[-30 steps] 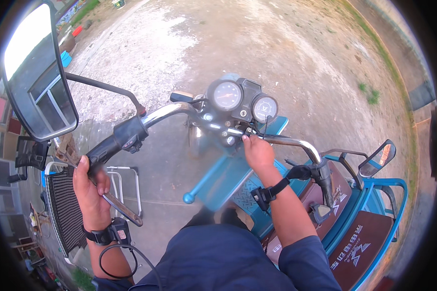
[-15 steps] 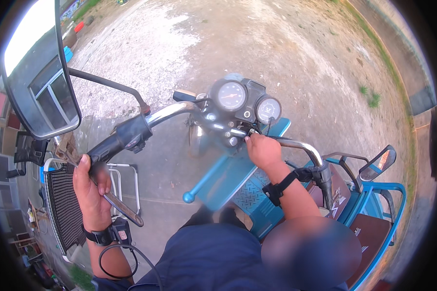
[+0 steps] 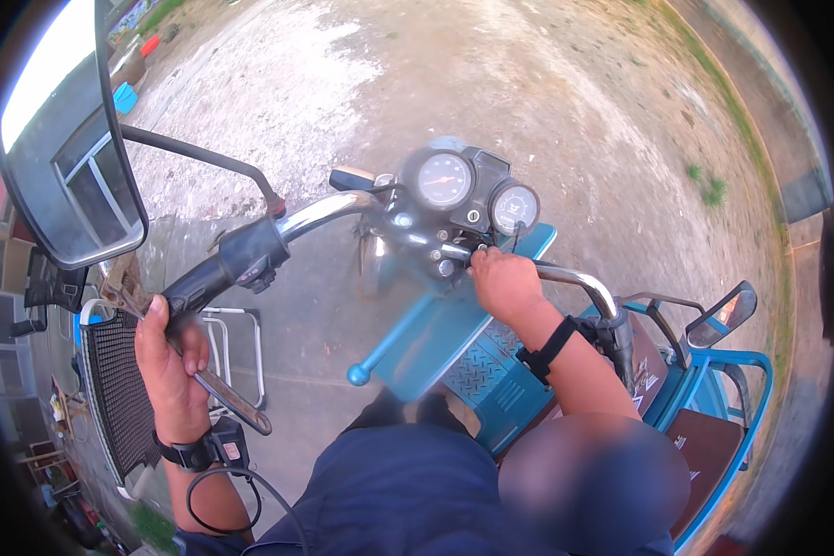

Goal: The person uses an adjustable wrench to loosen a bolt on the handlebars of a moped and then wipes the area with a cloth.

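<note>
My left hand (image 3: 176, 361) is closed round a long, worn metal wrench (image 3: 235, 403). Its handle slants out below my fingers, and a rusty end shows beyond my thumb. The fingers are right at the end of the black left handlebar grip (image 3: 195, 285); part of this spot is blurred. My right hand (image 3: 507, 285) reaches to the middle of the handlebar (image 3: 576, 280), just below the two round gauges (image 3: 445, 179). Its fingertips are pinched together beside the clamp bolts (image 3: 446, 267). What they hold, if anything, is hidden.
A large mirror (image 3: 69, 204) stands out at the left, a smaller mirror (image 3: 722, 315) at the right. A blue front panel (image 3: 426, 347) and blue side rails (image 3: 760, 417) belong to the vehicle. A folding chair (image 3: 116, 398) is at the left; concrete ground lies below.
My right wrist and forearm have shifted slightly right, while the fingers stay by the clamp. My left hand and the wrench have moved very slightly left.
</note>
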### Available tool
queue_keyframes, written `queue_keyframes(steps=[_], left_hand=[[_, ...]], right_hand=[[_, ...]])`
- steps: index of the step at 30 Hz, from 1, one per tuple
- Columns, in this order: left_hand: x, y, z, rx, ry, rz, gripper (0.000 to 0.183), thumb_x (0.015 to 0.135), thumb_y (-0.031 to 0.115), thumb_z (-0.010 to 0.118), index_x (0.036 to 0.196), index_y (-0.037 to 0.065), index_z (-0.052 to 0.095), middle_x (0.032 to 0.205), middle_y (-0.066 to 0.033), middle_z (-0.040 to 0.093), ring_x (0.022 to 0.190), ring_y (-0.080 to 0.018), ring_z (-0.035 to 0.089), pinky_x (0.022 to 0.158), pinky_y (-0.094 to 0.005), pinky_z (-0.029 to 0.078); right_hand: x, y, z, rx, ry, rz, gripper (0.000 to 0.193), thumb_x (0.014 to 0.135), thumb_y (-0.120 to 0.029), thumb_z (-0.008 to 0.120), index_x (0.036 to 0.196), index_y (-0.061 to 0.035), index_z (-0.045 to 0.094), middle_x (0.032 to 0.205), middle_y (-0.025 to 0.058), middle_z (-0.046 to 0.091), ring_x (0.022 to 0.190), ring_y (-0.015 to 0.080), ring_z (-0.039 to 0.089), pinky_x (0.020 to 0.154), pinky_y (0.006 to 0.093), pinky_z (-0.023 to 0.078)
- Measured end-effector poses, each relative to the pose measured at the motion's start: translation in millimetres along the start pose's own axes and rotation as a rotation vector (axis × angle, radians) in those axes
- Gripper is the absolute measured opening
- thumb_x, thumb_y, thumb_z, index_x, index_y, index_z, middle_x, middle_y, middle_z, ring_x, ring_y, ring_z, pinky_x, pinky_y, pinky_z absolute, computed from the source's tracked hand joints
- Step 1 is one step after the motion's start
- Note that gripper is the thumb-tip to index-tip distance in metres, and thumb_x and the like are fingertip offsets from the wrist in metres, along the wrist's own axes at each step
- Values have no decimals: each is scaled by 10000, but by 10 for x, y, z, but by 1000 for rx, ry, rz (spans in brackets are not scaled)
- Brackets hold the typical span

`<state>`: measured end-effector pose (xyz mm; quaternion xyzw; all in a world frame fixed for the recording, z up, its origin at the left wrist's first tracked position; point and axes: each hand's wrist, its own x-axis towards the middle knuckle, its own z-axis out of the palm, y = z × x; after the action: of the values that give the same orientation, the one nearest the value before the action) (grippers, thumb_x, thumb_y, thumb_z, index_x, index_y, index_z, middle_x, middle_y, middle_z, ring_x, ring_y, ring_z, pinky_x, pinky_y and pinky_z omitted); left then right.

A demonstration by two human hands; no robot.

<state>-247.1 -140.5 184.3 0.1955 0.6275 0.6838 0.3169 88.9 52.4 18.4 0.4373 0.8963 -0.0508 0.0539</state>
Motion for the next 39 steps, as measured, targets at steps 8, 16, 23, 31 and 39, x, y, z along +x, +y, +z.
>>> queue_keyframes(steps=[8,16,23,31,39], left_hand=[[-33,22,50,28,0,6,286,991,338,552,893,69,558,512,22,413,385,-59,312,392,-226,256],[-2,2,-50,-3,-53,-18,263,997,326,555,945,69,570,612,-12,530,386,-56,360,383,-214,293],[-27,32,62,21,17,1,284,984,330,559,890,62,546,534,15,434,380,-53,308,384,-217,264],[-20,15,23,33,24,-3,277,977,324,570,894,61,552,561,0,480,378,-56,337,381,-210,276],[-27,40,-3,31,29,-31,272,961,323,602,899,63,549,596,-13,524,382,-52,374,369,-203,288]], right_hand=[[34,-145,-58,247,-90,315,281,965,-303,494,922,-88,670,958,169,709,884,326,695,730,448,548],[-84,-17,-33,134,36,147,287,963,-341,523,944,-75,631,876,145,694,811,323,695,695,443,546],[-10,-72,13,186,-30,191,352,965,-365,521,863,-44,624,847,184,685,803,359,679,702,468,535],[-61,-80,10,334,-11,317,384,965,-385,519,843,-38,630,892,214,686,805,390,670,701,491,531],[15,-56,39,104,26,121,318,979,-331,511,884,-43,605,839,189,670,777,395,665,688,490,527]])
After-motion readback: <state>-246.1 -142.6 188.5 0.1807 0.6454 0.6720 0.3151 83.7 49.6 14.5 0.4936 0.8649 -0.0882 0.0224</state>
